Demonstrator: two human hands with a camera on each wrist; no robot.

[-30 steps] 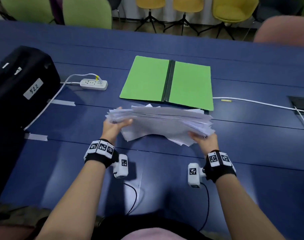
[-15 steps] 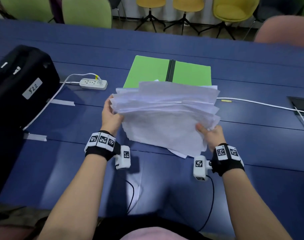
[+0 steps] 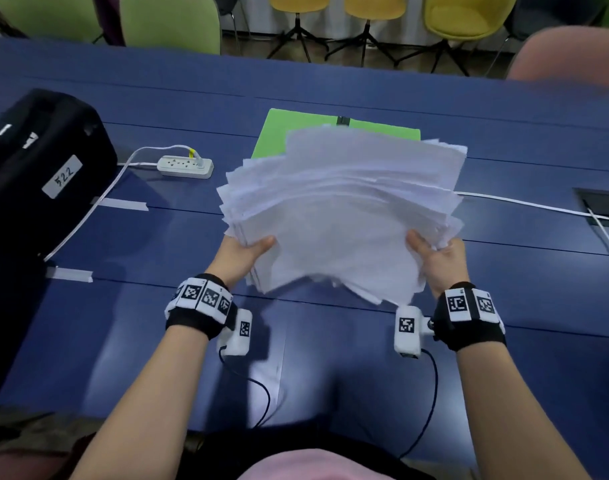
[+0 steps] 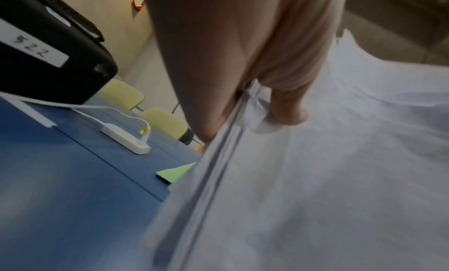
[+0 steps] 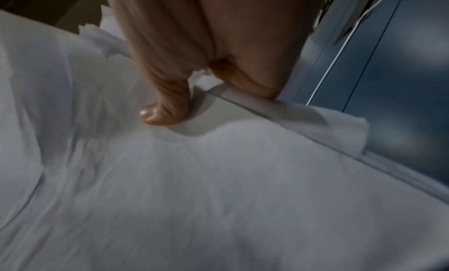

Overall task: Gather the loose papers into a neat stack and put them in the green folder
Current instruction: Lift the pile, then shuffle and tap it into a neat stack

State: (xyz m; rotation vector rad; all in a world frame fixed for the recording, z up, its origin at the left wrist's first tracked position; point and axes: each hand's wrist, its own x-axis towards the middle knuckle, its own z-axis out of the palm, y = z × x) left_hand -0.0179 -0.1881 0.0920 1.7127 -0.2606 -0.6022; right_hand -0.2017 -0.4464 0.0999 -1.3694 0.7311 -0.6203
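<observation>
Squaring the papers (image 3: 341, 216), not yet neat.
My left hand (image 3: 242, 252) and right hand (image 3: 436, 259) grip the side edges; next, tap edges flush, then green folder (image 3: 278, 133).

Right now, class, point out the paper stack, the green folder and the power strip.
paper stack (image 3: 344, 216), head view, middle of the top sheet.
green folder (image 3: 278, 133), head view, bare left flap.
power strip (image 3: 185, 167), head view, top face.

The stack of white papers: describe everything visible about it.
The thick stack of white paper sheets is held in the air, tilted up toward the camera, above the blue table and partly hiding the open green folder. Its edges are fanned and uneven. The left hand and right hand grip its near corners.
</observation>
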